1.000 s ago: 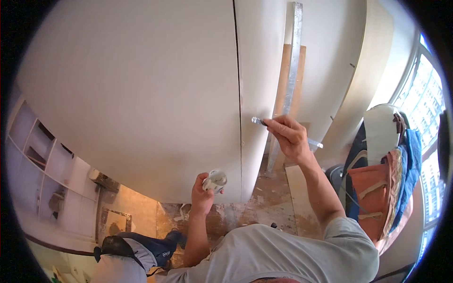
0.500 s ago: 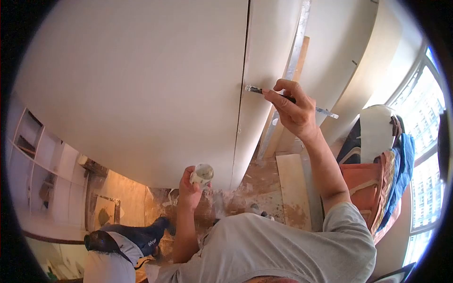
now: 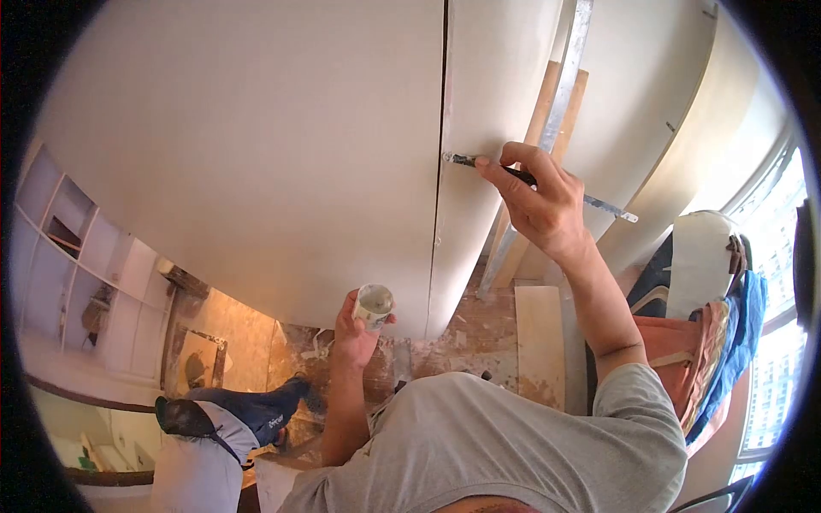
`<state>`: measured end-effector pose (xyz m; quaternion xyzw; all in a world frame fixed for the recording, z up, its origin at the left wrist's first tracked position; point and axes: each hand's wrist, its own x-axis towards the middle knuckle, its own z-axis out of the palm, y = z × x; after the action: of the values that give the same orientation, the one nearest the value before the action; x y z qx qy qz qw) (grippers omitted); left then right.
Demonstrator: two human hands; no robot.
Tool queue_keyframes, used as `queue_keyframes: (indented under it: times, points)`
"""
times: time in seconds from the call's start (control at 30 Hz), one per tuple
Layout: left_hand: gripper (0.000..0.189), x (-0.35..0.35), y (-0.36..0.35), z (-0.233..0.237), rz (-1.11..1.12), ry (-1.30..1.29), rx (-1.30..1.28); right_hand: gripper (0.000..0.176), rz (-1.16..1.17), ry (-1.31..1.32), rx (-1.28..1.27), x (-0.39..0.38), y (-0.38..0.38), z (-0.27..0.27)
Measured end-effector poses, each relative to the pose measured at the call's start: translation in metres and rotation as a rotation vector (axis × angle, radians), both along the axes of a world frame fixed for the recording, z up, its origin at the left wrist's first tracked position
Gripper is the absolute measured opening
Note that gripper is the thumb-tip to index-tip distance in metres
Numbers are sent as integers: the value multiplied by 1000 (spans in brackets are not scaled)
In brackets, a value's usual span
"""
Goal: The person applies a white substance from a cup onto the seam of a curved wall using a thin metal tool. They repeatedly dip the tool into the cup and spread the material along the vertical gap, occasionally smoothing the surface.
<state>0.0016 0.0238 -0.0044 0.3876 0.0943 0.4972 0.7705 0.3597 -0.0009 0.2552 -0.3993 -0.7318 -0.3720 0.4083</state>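
White panels fill the far view, with a stained, dusty floor below them. At the left edge sits white shelving. Low, left of centre, the left hand is clenched round a small cup, its open mouth facing the camera, near the panels' bottom edge. Just right of it runs a vertical seam between two panels. A thin brush lies near-horizontal, long axis left-right, handle end dropping slightly to the right — tip points left and touches the seam. The right hand pinches the brush mid-shaft, thumb and fingertips closed on it. Behind the hand a metal strip leans on the wall. Right edge — a heap of cloth and a window.
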Motion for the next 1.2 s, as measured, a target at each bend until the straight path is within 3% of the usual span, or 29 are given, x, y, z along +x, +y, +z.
queue_keyframes:
  times: [0.07,0.6,0.8,0.87,1.2]
  points:
    - [84,2,-3,6,34,-8,-102,52,17,7,14,2,0,0]
    - [79,-3,0,-9,14,-18,-12,49,13,-11,-57,-2,-3,-7]
    - [79,-2,-1,-7,5,-13,-26,46,17,19,-13,-4,2,1]
    - [84,0,-2,0,1,-19,-147,47,18,16,10,-4,3,2]
    - [85,0,-6,-2,10,7,-120,48,46,39,-20,-3,-4,0]
